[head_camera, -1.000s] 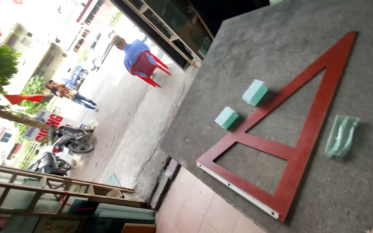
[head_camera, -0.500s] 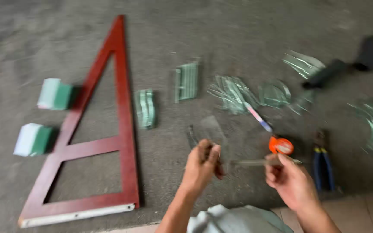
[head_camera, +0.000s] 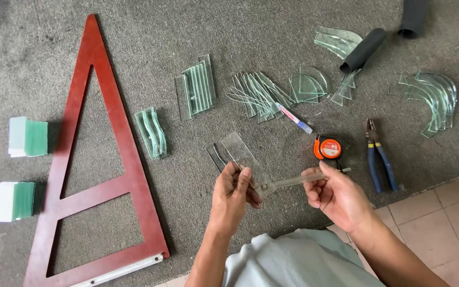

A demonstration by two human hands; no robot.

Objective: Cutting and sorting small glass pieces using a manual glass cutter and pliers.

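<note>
Between the hands, low centre: a clear glass strip (head_camera: 292, 182) held level, one end in each hand.
Right hand (head_camera: 337, 195): fingers (head_camera: 314, 179) pinched narrow on the right end of the strip.
Left hand (head_camera: 231, 198): fingers (head_camera: 244, 179) curled closed around the strip's left end, where a small fitting shows; its kind cannot be told.
Just above the left hand: flat clear glass pieces (head_camera: 236, 152) lying on the grey carpet (head_camera: 187, 32), a narrow curved piece beside a wider rectangular one; the fingertips overlap their lower edge.
Right of the hands: orange tape measure (head_camera: 328, 147), near the right hand; blue-handled pliers (head_camera: 378, 155) further right, apart from it.
Above the tape measure: marker pen (head_camera: 295, 118), lying slantwise against a fanned pile of narrow glass strips (head_camera: 255, 94).
Upper middle: stack of rectangular glass panes (head_camera: 195, 87); stack of wavy glass pieces (head_camera: 152, 132) to its lower left.
Upper right: quarter-round glass pieces (head_camera: 308, 84); two black rolled tubes (head_camera: 363, 50); stack of arched glass pieces (head_camera: 432, 99) at far right.
Left: red-brown wooden triangular frame (head_camera: 100, 175) with a crossbar and a pale metal strip along its base.
Far left: two blocks of stacked green-edged glass (head_camera: 26, 137), one above the other, beside the frame.
Lower right: tiled floor (head_camera: 436, 223) at the carpet's edge.
Bottom centre: pale grey-green garment (head_camera: 288, 263) of the person.
</note>
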